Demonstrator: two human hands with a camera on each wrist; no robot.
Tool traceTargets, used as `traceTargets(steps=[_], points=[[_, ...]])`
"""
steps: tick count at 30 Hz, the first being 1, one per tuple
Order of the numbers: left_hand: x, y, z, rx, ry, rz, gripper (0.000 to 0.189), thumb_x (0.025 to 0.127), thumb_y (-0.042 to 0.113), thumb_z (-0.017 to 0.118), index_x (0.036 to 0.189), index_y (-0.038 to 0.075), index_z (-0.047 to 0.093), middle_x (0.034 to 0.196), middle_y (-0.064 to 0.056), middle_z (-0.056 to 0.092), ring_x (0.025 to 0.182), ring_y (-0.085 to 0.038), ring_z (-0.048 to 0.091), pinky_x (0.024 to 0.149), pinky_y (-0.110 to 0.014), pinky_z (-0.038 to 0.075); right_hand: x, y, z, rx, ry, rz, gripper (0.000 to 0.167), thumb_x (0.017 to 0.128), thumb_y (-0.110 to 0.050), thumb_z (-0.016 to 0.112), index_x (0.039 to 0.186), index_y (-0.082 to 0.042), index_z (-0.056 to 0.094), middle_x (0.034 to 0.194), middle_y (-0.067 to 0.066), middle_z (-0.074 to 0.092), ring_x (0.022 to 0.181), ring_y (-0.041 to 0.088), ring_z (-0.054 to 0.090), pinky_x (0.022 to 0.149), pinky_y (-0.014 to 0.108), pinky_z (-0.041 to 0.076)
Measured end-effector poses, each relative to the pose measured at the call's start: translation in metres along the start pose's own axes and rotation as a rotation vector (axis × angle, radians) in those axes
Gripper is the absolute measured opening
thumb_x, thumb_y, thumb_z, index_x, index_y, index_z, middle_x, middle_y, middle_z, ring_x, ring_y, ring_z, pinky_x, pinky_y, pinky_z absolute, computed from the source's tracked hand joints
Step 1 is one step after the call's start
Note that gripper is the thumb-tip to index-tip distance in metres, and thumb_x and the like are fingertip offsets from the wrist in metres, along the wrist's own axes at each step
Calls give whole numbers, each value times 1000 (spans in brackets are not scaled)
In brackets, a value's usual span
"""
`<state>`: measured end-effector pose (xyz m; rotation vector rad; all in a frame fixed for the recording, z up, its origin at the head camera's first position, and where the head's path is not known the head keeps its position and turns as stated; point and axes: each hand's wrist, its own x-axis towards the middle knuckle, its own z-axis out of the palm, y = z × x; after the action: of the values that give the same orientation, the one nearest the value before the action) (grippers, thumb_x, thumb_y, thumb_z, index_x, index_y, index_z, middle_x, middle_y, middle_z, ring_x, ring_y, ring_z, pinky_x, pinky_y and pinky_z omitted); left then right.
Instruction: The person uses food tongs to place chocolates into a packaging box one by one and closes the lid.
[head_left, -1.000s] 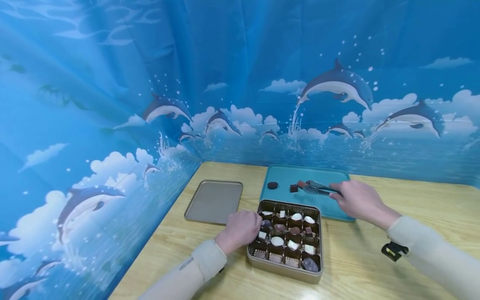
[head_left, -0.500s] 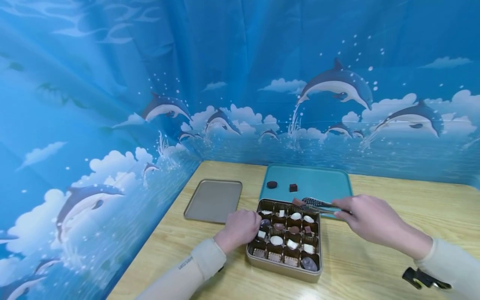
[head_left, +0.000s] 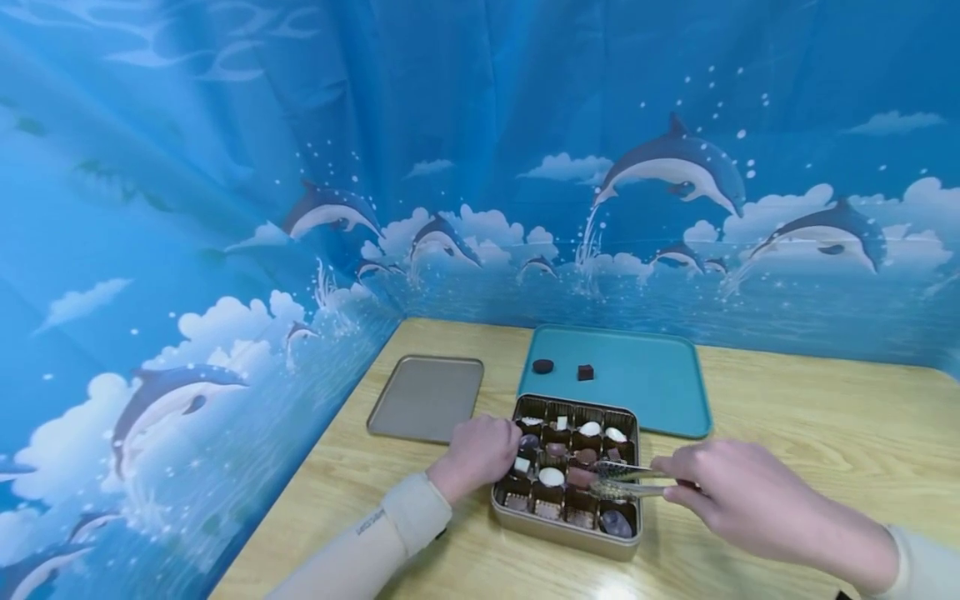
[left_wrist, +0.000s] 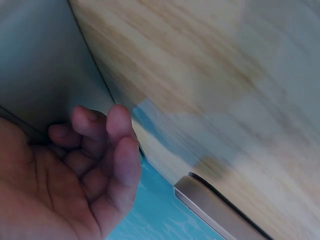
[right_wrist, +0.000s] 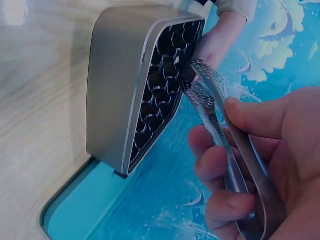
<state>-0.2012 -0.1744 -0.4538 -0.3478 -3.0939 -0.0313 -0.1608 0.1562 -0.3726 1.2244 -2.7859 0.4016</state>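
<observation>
A bronze tin of chocolates in a divided insert sits on the table. My left hand holds its left rim with curled fingers. In the left wrist view those fingers bend close to the tin's grey wall, the thumb hidden. My right hand grips metal tongs with perforated tips. A reddish-brown chocolate is between the tips, over the third row of compartments. In the right wrist view the tongs reach the tin's open top, overlapping the left hand behind.
A teal tray behind the tin bears a round dark chocolate and a square dark chocolate. The tin's flat lid lies to the left. A dolphin-print curtain borders the table.
My right hand has brought the tongs with the reddish-brown chocolate from the teal tray toward me, over the tin's compartments. The left hand has stayed at the rim.
</observation>
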Motion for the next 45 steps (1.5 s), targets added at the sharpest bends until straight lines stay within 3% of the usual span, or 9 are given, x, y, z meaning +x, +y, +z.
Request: traceTargets(steps=[3,6,12,15,19,27,32,39,45], points=[[1,-1,0,-6,-4,5,37,107,31,39,77,19,56,62,3,48,56,-13,48,47,-30,42,-2,-3,3,1,-25,-10,27,90,-27,73,115,-18,74,102,-8,76,81,4,69,68,33,59],[0,-1,-2,-8,-7,14,35,107,30,41,78,18,58,62,4,49,56,-13,49,47,-29,42,-2,-6,6,5,-48,-11,27,89,-27,73,115,-18,74,101,-8,76,79,2,68,67,32,58],[0,0,-3,4,2,21,33,106,28,43,79,18,59,64,3,50,57,-14,50,47,-31,43,3,-11,8,12,-45,-8,28,88,-26,74,114,-15,75,103,-3,77,65,-7,54,62,27,54],[-1,0,-2,9,-5,21,32,106,29,43,80,18,59,64,3,50,58,-13,50,47,-31,43,7,-11,7,46,-33,8,31,89,-25,74,117,-11,74,106,2,77,57,-7,45,56,22,48],[0,0,-2,30,2,18,30,105,29,44,80,18,59,66,2,54,60,-15,55,48,-33,45,18,-6,3,76,5,42,34,91,-25,73,120,-8,72,109,6,76,54,-4,43,55,20,44],[0,0,0,54,25,18,32,104,29,46,76,18,57,68,-2,58,62,-19,60,48,-38,48,46,19,3,30,137,88,38,93,-24,71,124,-1,69,84,-3,71,50,-2,35,45,21,34],[0,0,0,52,28,26,32,104,28,46,75,19,56,65,0,54,59,-17,56,46,-36,46,65,40,11,-21,139,140,40,94,-23,70,127,0,67,61,-9,49,45,3,32,42,22,28],[-1,0,-1,35,18,20,31,104,28,45,77,18,57,66,1,54,60,-16,56,49,-35,47,88,64,24,-64,122,176,39,95,-21,69,125,3,66,77,4,68,44,8,39,41,26,31],[0,0,0,35,-1,10,33,105,31,42,81,18,60,67,1,55,61,-16,56,50,-35,47,103,80,35,-37,80,232,43,95,-21,69,127,6,63,70,2,64,43,10,42,41,27,34]])
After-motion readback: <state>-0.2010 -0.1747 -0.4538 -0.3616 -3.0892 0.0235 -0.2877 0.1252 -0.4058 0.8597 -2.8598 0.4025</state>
